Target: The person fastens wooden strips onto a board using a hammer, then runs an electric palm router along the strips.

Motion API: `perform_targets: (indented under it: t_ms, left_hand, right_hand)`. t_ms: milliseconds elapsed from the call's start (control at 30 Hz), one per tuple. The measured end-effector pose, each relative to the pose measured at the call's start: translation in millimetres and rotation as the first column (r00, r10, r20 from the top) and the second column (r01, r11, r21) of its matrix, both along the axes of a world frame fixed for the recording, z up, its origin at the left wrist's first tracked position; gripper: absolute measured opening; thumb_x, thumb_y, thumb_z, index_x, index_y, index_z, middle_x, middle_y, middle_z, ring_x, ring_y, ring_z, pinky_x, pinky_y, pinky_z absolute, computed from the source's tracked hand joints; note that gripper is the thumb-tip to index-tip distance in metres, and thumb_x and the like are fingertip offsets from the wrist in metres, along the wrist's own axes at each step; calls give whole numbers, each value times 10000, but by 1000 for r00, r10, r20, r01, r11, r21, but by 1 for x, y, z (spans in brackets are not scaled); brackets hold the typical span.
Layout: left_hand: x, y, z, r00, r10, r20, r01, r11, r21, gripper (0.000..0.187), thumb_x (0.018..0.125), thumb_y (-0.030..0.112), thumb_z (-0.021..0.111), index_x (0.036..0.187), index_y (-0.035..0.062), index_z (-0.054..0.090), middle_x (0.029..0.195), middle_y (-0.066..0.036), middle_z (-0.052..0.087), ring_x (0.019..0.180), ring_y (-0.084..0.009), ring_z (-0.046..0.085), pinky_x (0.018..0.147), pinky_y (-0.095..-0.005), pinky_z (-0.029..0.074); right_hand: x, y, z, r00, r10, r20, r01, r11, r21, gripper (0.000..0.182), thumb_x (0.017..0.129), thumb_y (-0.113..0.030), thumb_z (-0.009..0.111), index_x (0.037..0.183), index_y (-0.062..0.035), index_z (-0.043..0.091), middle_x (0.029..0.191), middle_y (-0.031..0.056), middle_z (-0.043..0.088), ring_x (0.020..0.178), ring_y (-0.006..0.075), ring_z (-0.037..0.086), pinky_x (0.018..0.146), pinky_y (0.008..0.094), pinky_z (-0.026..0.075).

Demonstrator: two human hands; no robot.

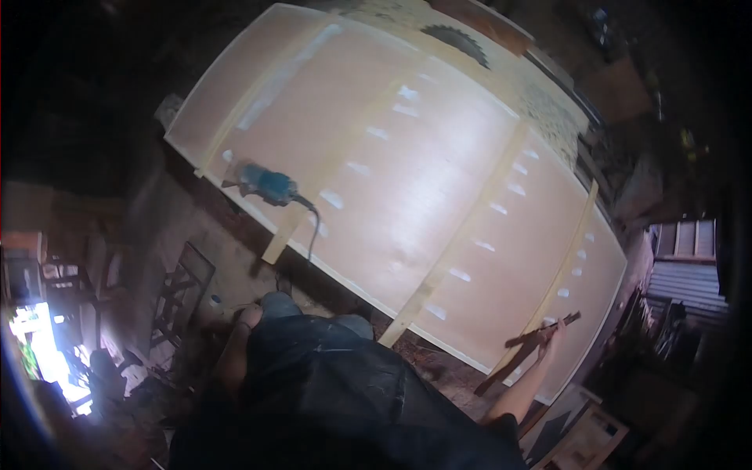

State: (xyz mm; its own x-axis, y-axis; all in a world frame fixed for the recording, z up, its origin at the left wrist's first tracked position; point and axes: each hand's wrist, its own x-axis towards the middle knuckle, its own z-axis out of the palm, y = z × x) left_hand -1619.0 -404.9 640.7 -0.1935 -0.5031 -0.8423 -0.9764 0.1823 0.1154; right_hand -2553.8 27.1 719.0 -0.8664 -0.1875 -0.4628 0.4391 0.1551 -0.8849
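Note:
In the head view, my right hand (553,338) is closed around dark brown wooden strips (520,363). The pieces cross near my fingers, over the right part of a large pinkish panel (376,211). My left arm hangs low beside my body; its dim hand (250,316) is near my knee, and its fingers cannot be made out. Pale yellowish strips (446,270) run across the panel, with white patches in rows along them. A teal power tool (270,185) with a dark cord lies at the panel's left near edge, away from both hands.
A round toothed saw blade (462,41) lies past the panel's far edge. Dark wooden frames (174,294) stand on the floor at the left. A wooden box-like piece (589,442) sits at the lower right. Bright daylight enters at the far left.

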Motion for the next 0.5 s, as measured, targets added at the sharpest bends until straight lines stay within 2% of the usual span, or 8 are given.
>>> perform_targets:
  t_ms: [67, 100, 167, 200, 267, 333, 433, 500]
  left_hand:
    - [11, -5, -15, 880, 458, -128, -463, 886, -12, 473, 942, 315, 470, 1248, 1, 646, 1378, -275, 562, 1294, -429, 524, 1087, -476, 407]
    - [25, -9, -32, 865, 480, -147, -481, 876, 32, 479, 939, 311, 460, 1250, -3, 643, 1385, -274, 556, 1293, -431, 525, 1084, -476, 412]
    - [58, -27, -70, 918, 359, -167, -348, 933, 91, 496, 939, 334, 445, 1243, -6, 639, 1377, -271, 561, 1280, -433, 533, 1071, -483, 424]
    - [73, -39, -88, 931, 305, -202, -280, 949, 143, 495, 935, 351, 467, 1243, 3, 637, 1379, -254, 566, 1286, -404, 543, 1075, -471, 425]
    - [108, -55, -139, 884, 308, -351, -331, 944, -7, 472, 938, 357, 485, 1195, 5, 666, 1326, -246, 606, 1238, -387, 585, 1039, -469, 449]
    - [108, -103, -60, 871, 370, -322, -357, 929, 99, 465, 944, 344, 501, 1199, -9, 664, 1288, -238, 639, 1192, -372, 620, 1001, -464, 471]
    - [155, -151, -11, 776, 477, -412, -406, 878, 252, 411, 963, 298, 520, 1199, -8, 658, 1261, -187, 673, 1122, -342, 658, 959, -454, 497]
    - [201, -184, -43, 809, 500, -308, -455, 865, 211, 390, 970, 283, 534, 1202, -5, 657, 1270, -165, 676, 1110, -322, 667, 958, -440, 507]
  right_hand:
    - [79, -43, 59, 975, 180, 134, -93, 867, -490, 490, 1000, -361, 536, 1401, -84, 491, 942, 85, 638, 769, 211, 627, 673, 352, 537]
    - [123, -71, 84, 942, 321, 93, -174, 709, -684, 470, 1009, -378, 525, 1390, -104, 506, 868, 69, 629, 705, 193, 615, 647, 337, 519]
    - [261, -153, 146, 998, 48, -41, -63, 806, -588, 461, 1016, -436, 519, 1356, -125, 529, 836, 62, 631, 642, 187, 601, 650, 322, 510]
    - [320, -192, 166, 981, 70, -180, -168, 772, -612, 468, 1015, -490, 518, 1315, -132, 554, 858, 69, 641, 672, 189, 610, 639, 324, 507]
    - [415, -258, 201, 955, 91, -281, -238, 802, -548, 636, 950, -662, 537, 1295, -127, 564, 933, 93, 656, 744, 197, 631, 634, 342, 508]
    - [499, -317, 217, 901, 94, -423, -324, 793, -515, 816, 932, -709, 536, 1418, -56, 480, 1057, 102, 649, 816, 245, 649, 680, 359, 523]
    - [539, -364, 201, 794, 457, -400, -452, 885, 112, 730, 942, -600, 616, 1339, 6, 532, 967, 94, 664, 653, 167, 627, 662, 312, 507]
    - [607, -441, 243, 714, 640, -284, -601, 768, 220, 503, 960, -430, 642, 1177, 23, 612, 941, 66, 653, 591, 131, 588, 669, 295, 490]
